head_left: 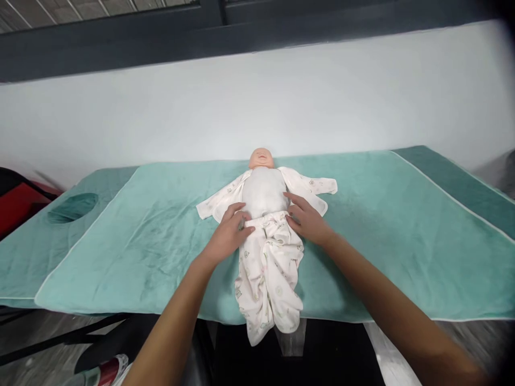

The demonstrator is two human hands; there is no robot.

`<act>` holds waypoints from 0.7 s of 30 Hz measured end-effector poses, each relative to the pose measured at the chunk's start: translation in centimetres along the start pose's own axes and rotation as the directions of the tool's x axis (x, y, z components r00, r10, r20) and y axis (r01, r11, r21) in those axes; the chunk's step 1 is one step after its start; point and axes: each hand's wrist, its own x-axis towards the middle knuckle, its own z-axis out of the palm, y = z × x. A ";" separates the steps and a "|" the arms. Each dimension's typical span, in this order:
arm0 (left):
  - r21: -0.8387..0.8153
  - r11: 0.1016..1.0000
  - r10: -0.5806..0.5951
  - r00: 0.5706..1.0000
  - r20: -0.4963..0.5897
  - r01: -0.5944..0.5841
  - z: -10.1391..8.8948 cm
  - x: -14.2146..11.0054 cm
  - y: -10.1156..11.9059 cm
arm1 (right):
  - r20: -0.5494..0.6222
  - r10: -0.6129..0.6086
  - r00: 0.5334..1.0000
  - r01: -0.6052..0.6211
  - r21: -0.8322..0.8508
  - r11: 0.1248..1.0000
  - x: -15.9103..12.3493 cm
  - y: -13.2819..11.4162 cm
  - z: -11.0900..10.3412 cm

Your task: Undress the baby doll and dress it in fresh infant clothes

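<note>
A baby doll (263, 187) lies on its back with its head toward the wall and a bare pale torso. A white printed baby shirt (227, 195) is spread open under it, sleeves out to both sides. White printed baby trousers (267, 257) extend from the doll's waist toward me, their feet hanging over the bed edge. My left hand (231, 233) is at the left end of the waistband, fingers curved and apart. At the right end, my right hand (308, 217) has its fingers spread, the index finger near the doll's side. Some fingertips touch the waistband area.
The doll lies on a teal-covered massage bed (161, 252) with a face hole (73, 208) at its left end. A white wall (257, 107) stands behind it. Below the near edge are a black stool or seat (330, 354) and, lower left, a red-labelled container (108, 370).
</note>
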 end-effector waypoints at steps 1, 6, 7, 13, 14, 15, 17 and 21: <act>0.016 0.999 0.030 0.999 0.045 -0.030 -0.3 0.3 -0.1 | 0.024 -0.010 1.000 0.010 -0.001 1.000 0.2 0.0 -0.1; 0.107 0.987 0.119 0.993 0.022 -0.121 -0.5 2.4 0.2 | 0.101 -0.024 0.995 0.025 -0.003 1.000 1.2 0.0 -0.6; 0.130 0.987 0.102 0.994 -0.035 -0.097 -0.4 2.9 0.1 | 0.105 0.025 0.994 -0.026 0.006 1.000 1.5 0.1 -0.6; -0.034 0.989 -0.146 0.913 -0.380 0.144 1.5 7.4 -2.3 | -0.076 0.516 0.853 -0.481 0.268 0.835 5.0 2.8 1.3; -0.142 0.981 -0.181 0.898 -0.402 0.134 1.9 8.0 -2.8 | -0.109 0.576 0.811 -0.510 0.352 0.785 5.5 3.3 1.9; -0.262 0.959 -0.214 0.888 -0.407 0.111 2.2 8.4 -3.2 | -0.127 0.619 0.775 -0.520 0.428 0.739 5.8 3.6 2.5; -0.477 0.875 -0.281 0.887 -0.366 0.080 2.7 8.6 -4.2 | -0.127 0.637 0.761 -0.497 0.516 0.697 5.9 3.9 3.4; -0.679 0.713 -0.371 0.916 -0.154 0.175 2.4 7.1 -5.9 | -0.019 0.544 0.839 -0.451 0.537 0.713 4.6 3.9 2.9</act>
